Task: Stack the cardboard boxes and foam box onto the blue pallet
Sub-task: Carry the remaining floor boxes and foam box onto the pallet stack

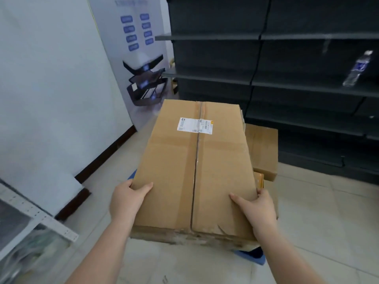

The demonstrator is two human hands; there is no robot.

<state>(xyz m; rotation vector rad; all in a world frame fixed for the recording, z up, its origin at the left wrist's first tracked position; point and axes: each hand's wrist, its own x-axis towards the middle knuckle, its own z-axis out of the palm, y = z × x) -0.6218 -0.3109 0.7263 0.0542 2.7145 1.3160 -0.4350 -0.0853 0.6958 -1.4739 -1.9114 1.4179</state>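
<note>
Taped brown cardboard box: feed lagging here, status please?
Left hand and right hand grip taped brown cardboard box. Blue pallet beneath. Smaller cardboard box close right.

Blue pallet (pixel 251 256) mostly hidden, label (pixel 194 125) perhaps unreadable.

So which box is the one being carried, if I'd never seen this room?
Start at the dark shelving along the back wall and come down to the floor in front of it. The large cardboard box there is gripped at its near corners by the left hand and the right hand. Unlike the smaller cardboard box behind it, it bears a white shipping label across its taped seam.
</note>
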